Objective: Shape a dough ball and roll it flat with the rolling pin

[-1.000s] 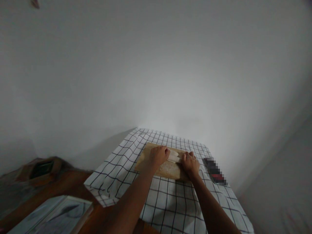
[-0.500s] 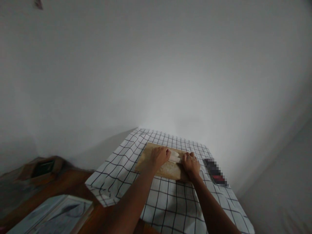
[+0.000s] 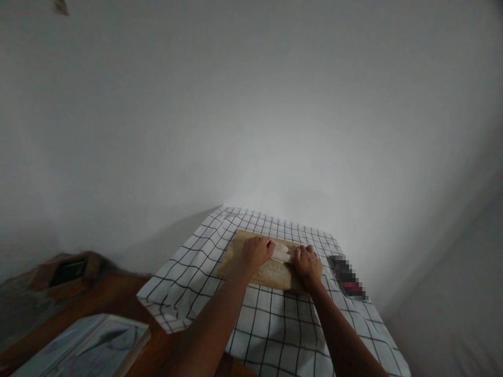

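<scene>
A pale rolling pin [image 3: 282, 256] lies across a flat piece of dough [image 3: 280, 247] on a wooden board [image 3: 271, 276]. My left hand [image 3: 257, 251] is closed round the pin's left end, and my right hand [image 3: 308, 263] is closed round its right end. The dough shows between the two hands, on the far side of the pin. White smears, perhaps flour, mark the near part of the board. My hands hide both ends of the pin.
The board rests on a table with a white, black-checked cloth [image 3: 271, 324]. A dark, blurred-out flat object [image 3: 348, 277] lies at the right. White walls [image 3: 251, 115] stand behind. Lower left are a framed panel [image 3: 98, 345] and a brown wooden box-like thing [image 3: 70, 272].
Both hands keep their hold on the rolling pin and stay in nearly the same place. Any movement of the pin is very slight.
</scene>
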A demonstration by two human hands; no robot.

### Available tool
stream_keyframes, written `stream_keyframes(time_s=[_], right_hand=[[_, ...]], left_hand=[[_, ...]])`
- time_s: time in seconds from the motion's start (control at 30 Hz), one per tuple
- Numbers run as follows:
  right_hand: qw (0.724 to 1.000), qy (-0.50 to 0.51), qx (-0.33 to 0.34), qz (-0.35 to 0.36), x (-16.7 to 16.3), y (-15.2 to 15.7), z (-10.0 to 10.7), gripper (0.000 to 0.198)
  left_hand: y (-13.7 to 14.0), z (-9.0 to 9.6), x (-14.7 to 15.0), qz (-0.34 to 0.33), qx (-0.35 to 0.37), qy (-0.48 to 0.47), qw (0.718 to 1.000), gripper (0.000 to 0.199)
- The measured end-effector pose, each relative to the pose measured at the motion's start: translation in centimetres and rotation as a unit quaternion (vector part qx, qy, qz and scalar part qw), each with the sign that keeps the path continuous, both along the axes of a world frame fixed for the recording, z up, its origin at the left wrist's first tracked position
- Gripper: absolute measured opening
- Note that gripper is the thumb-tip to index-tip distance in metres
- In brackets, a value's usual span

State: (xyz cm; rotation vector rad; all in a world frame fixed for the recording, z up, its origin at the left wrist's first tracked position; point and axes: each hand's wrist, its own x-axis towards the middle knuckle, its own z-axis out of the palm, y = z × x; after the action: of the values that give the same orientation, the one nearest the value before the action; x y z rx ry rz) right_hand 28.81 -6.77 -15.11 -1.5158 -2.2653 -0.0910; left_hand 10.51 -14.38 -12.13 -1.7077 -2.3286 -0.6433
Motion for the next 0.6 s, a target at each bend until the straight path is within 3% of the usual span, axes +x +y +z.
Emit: stream_keyframes(time_s=[0.6], right_hand=[[1.000, -0.020, -0.009, 0.005, 0.17, -0.58, 0.68, 0.037]], left_hand=[[-0.28, 0.14, -0.03, -0.016, 0.011, 0.015, 1.000, 0.040]])
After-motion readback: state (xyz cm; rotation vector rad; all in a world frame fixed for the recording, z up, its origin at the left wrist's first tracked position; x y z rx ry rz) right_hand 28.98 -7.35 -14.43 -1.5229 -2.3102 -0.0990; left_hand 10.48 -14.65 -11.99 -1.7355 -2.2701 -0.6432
